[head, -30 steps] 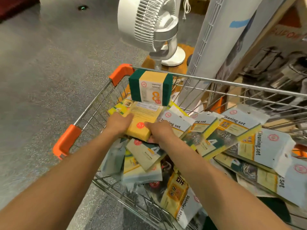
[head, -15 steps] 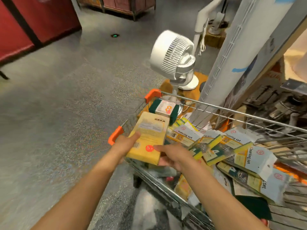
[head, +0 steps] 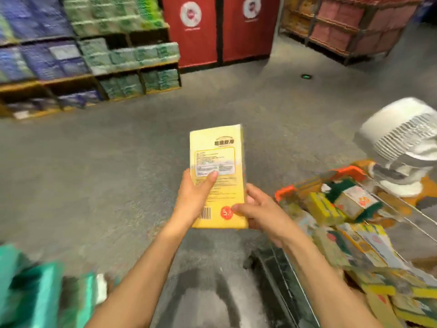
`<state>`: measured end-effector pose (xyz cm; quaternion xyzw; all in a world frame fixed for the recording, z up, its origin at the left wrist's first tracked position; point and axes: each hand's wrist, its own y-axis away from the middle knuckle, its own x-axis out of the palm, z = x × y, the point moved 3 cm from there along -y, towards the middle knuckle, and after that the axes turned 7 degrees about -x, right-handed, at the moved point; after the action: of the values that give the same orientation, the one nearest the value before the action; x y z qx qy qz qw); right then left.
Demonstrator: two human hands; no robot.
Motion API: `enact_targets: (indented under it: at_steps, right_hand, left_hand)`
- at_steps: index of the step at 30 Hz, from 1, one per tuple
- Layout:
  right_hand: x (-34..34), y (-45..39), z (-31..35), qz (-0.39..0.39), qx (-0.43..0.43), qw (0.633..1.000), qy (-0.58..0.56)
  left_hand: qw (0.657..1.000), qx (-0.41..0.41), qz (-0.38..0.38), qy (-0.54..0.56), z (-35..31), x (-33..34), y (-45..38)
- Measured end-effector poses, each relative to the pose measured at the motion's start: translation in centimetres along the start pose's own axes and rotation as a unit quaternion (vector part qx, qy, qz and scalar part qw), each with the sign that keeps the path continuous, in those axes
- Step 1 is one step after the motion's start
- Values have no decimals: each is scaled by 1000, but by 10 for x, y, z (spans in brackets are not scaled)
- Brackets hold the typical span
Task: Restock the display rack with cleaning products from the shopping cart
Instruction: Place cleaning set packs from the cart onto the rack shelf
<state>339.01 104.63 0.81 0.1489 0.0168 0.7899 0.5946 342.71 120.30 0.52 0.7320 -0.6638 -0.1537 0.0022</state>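
A yellow flat pack (head: 218, 176) of a cleaning product is held upright in front of the person, above the grey floor (head: 94, 174) and left of the shopping cart (head: 286, 192). Its face carries a white label panel of fine print too small to read, a barcode at the lower left and a round red sticker reading "5" near the lower right; dark characters sit at the top right.

The left hand (head: 194, 197) holds the pack's lower left edge, thumb laid across the label and fingers behind it. The right hand (head: 256, 211) pinches the lower right corner, thumb tip on the front beside the red sticker. Both forearms reach forward from the bottom of the view.

The cart, with orange corner guards, is heaped with yellow and green sponge packs (head: 331, 204) and flat carded packets; their print is blurred. A white fan (head: 406, 143) stands beyond it. Shelves (head: 94, 67) of blue and green packages line the far left, beside red panels (head: 220, 29) with round white logos.
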Motion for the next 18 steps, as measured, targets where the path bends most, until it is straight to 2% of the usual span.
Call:
enact_targets:
  at_steps: [2,4,6,9,13,16,18]
  right_hand:
    - [27,-12,-3,56,-9,998,2]
    - [58,-22,-8,94,-45,993,62]
    - [92,-27,-16,129,-90,979,127]
    - [146,-22,-38,203,-132,950,198]
    - [197,-13,-69,289,-99,932,195]
    - [219,-22,-94,247,-14,951,184]
    - [230,-32,-118,204,24,952,226]
  left_hand:
    - [997,-28,-73,-12,9,-28,11]
    - [987,-76,-141,-27,19,-54,29]
    - [980,-115,-163,18,30,-73,47]
    - [970,-98,-194,109,51,-106,73]
    - [936,-75,-301,165,85,-151,117]
    - [925,-85,-335,158,119,-169,146]
    - [916,-123,-357,138,152,-174,160]
